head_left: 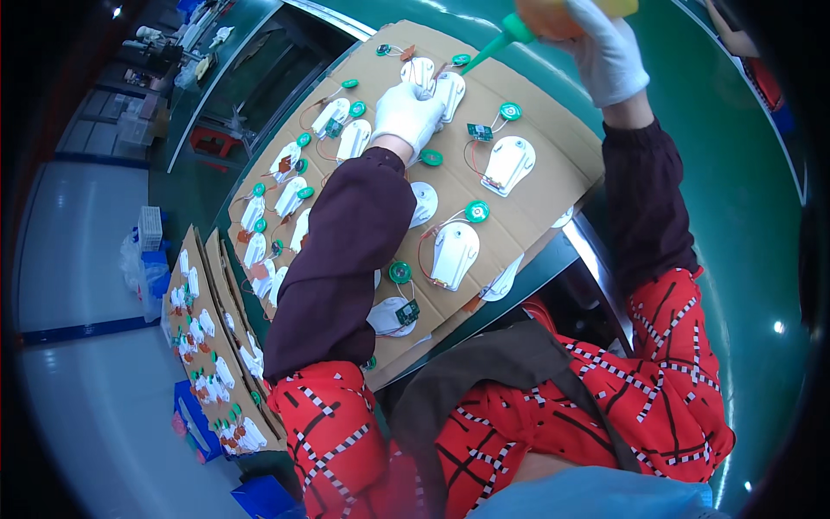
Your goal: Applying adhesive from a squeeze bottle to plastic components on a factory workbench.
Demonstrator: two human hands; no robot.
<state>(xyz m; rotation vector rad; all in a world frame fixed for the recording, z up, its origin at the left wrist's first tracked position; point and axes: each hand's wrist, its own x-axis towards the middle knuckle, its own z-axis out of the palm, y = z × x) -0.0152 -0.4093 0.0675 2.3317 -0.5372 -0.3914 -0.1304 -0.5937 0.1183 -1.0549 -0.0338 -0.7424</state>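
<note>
My right hand, in a white glove, is closed around a squeeze bottle of amber liquid. The bottle tilts down to the left, and its long green nozzle has its tip just above a white plastic housing. My left hand, gloved too, is closed at the left edge of that housing; its fingertips are partly hidden. Round green speakers are wired to similar white housings in rows on a cardboard sheet. Small green circuit boards lie beside some of them.
At the lower left, more cardboard sheets carry similar parts. A cluttered bench stands at the far left, with a red stool beneath. Another person's arm shows at the upper right. Blue bins sit at the lower left.
</note>
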